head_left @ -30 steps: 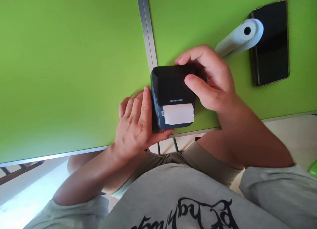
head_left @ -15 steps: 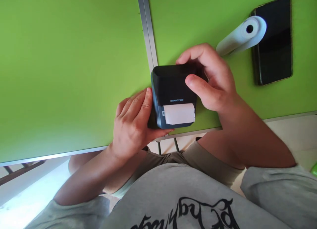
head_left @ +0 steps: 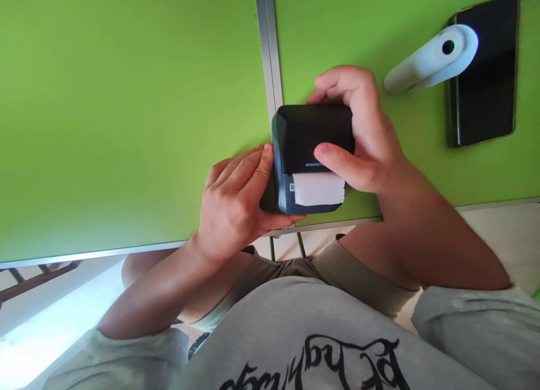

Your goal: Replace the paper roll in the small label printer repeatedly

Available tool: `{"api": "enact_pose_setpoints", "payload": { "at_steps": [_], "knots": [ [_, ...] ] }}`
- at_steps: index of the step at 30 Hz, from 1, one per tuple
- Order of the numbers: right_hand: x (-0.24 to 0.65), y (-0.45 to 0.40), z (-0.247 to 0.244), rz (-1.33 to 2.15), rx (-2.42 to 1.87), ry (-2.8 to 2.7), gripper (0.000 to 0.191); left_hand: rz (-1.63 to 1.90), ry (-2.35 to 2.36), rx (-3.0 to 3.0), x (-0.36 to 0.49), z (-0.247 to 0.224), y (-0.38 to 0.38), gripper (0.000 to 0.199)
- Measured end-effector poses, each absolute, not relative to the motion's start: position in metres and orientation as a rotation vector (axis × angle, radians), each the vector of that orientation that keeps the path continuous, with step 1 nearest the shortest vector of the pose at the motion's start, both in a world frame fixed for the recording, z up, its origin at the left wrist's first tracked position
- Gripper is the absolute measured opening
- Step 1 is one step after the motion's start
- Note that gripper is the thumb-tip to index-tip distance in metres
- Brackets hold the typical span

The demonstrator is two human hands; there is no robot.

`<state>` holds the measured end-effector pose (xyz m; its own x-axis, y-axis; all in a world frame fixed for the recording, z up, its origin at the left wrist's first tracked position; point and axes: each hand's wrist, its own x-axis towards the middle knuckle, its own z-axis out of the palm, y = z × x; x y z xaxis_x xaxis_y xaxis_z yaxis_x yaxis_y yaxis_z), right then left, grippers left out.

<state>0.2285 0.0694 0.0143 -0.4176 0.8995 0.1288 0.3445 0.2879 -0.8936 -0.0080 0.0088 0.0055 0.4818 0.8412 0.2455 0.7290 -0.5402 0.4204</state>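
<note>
A small dark label printer [head_left: 314, 137] stands on the green table near its front edge, its black lid down. From the slot at the printer's front hangs a strip of white label paper [head_left: 319, 189]. My left hand [head_left: 236, 204] holds the printer's left side, fingers along the wall and thumb at the front base. My right hand [head_left: 363, 131] grips the lid from the right, with the thumb on top near the brand lettering and the fingers curled behind the back edge. Those right fingertips are partly hidden.
A white paper roll [head_left: 426, 63] stands upright to the right, with its loose end sticking out. Beside it lies a black phone [head_left: 487, 69]. A metal seam strip [head_left: 268, 46] runs across the green table [head_left: 126, 97]. My legs are below the front edge.
The whole view has shifted, so the table things appear farther right. My right thumb has slid forward on the lid, now partly covering the lettering. My left hand keeps its hold.
</note>
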Motion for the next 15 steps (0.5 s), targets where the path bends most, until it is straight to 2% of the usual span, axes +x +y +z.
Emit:
{"api": "enact_pose_setpoints", "payload": {
  "at_steps": [11, 15],
  "knots": [
    [0.250, 0.084, 0.019, 1.078, -0.894, -2.187, 0.075, 0.651, 1.348, 2.421, -0.007, 0.005, 0.007, 0.093],
    [0.248, 0.083, 0.020, 1.045, -0.986, -2.092, 0.062, 0.622, 1.359, 2.432, -0.007, 0.005, 0.008, 0.095]
  ]
}}
